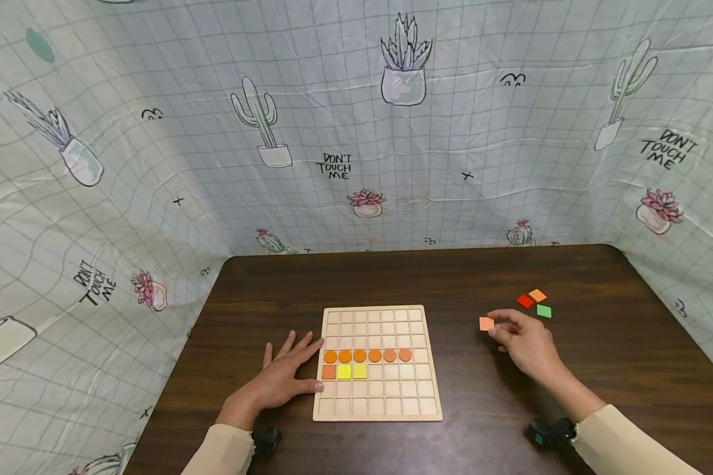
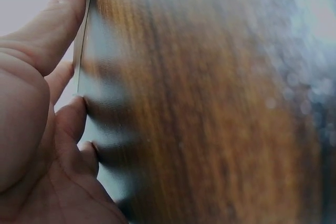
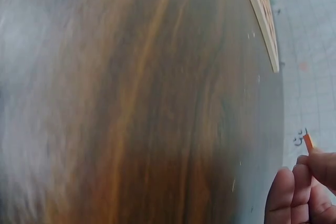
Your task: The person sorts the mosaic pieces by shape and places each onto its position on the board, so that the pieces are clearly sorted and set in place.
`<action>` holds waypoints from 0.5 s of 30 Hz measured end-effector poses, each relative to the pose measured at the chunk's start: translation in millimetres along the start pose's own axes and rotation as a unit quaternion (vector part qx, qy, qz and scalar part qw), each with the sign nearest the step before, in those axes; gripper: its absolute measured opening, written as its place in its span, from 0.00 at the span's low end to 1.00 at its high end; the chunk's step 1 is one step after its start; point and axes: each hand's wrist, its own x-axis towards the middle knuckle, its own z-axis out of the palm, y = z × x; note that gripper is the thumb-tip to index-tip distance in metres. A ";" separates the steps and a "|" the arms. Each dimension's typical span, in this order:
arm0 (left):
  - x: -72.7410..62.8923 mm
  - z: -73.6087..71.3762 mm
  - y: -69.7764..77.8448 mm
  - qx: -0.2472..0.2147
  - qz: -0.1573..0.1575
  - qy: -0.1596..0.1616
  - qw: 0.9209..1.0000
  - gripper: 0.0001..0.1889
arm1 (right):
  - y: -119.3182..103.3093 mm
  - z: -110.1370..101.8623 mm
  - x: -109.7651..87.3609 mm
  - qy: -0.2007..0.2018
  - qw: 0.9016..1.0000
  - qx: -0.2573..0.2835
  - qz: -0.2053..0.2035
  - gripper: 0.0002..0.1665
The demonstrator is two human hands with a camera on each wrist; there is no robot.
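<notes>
Dark wood-grain table (image 1: 261, 290): the spread left hand (image 1: 280, 377) touches a pale wooden grid board (image 1: 392, 406) holding six orange discs (image 1: 360, 355), three orange-or-yellow squares (image 1: 344, 372); the right hand (image 1: 529, 344) pinches a light-orange square (image 1: 486, 324), unplaced; red, orange and green squares (image 1: 525, 301) lie loose.

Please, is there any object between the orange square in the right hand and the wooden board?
Nothing visible stands between the held orange square and the wooden board; only bare table lies there. The loose squares lie farther from the board, beyond the right hand, and the left hand touches the board's opposite edge.
</notes>
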 end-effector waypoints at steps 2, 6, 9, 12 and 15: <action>0.0 0.0 0.0 0.000 0.000 0.001 1.000 0.46 | -2.0 2.5 -0.5 -0.001 1.000 0.002 -0.002 0.18; 0.1 0.0 0.3 -0.001 0.000 0.000 1.000 0.46 | -4.8 8.5 -1.9 -0.008 1.000 0.010 0.001 0.18; 0.1 -0.1 0.7 -0.003 -0.001 -0.001 1.000 0.46 | -6.6 13.3 -2.6 -0.014 1.000 0.012 0.006 0.17; 0.1 0.0 0.7 -0.003 -0.002 0.000 1.000 0.47 | -8.6 17.6 -3.2 -0.019 1.000 0.014 0.010 0.17; 0.0 0.2 0.5 -0.001 -0.003 0.001 1.000 0.46 | -11.0 21.3 -3.2 -0.022 1.000 0.018 0.012 0.16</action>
